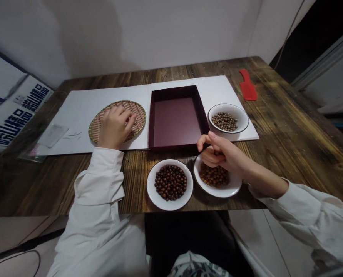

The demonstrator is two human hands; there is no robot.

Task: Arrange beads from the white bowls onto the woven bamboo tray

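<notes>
My left hand (116, 125) rests over the round woven tray (138, 115), its fingers curled; whatever lies under them is hidden. Above the white bowl of reddish-brown beads (213, 176) hangs my right hand (221, 152), thumb and fingers bent together, and any item in the pinch is too small to make out. Left of that bowl, a white bowl holds dark brown beads (170, 182). A bowl of lighter, olive-brown beads (225, 121) stands behind my right hand. Between the woven tray and this bowl lies a dark red box (177, 121), open at the top with nothing inside.
A white board (81, 100) lies under the tray and box. The red comb (248, 87) is at the back right of the wooden table (289, 127). A clear plastic bag (51, 135) lies on the left, near printed boxes (18, 111). A wall stands behind.
</notes>
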